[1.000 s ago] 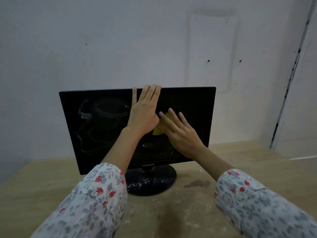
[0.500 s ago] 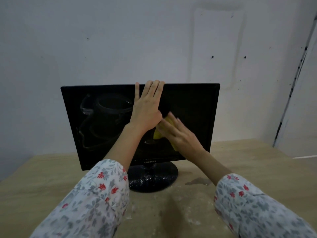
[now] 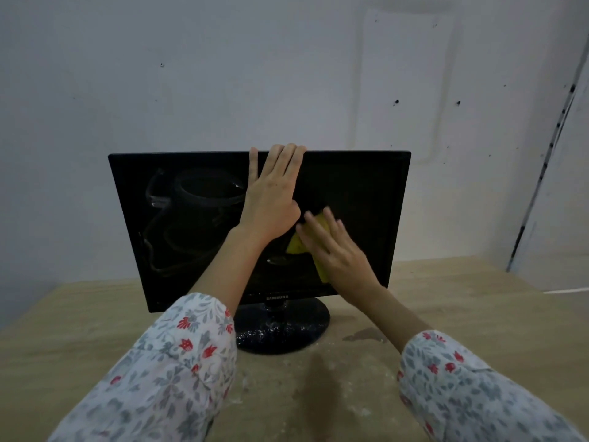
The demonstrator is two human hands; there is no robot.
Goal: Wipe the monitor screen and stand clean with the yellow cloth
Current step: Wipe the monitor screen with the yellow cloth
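Two hands on a dark monitor (image 3: 366, 193), one bracing, one pressing a cloth.

Wooden table (image 3: 478, 298), dusty, damp patch at 4 o'clock from the stand (image 3: 283, 330); round black base speckled white. Screen shows smear rings on its 9 o'clock half. Left hand (image 3: 271, 202) flat, fingers extended, tips over the top edge at 12 o'clock. Right hand (image 3: 334, 247) flat, fingers spread, pinning the yellow cloth (image 3: 294, 247) against the glass just right of centre, toward 5 o'clock; cloth mostly hidden beneath it. Floral sleeves (image 3: 178, 362) in foreground.
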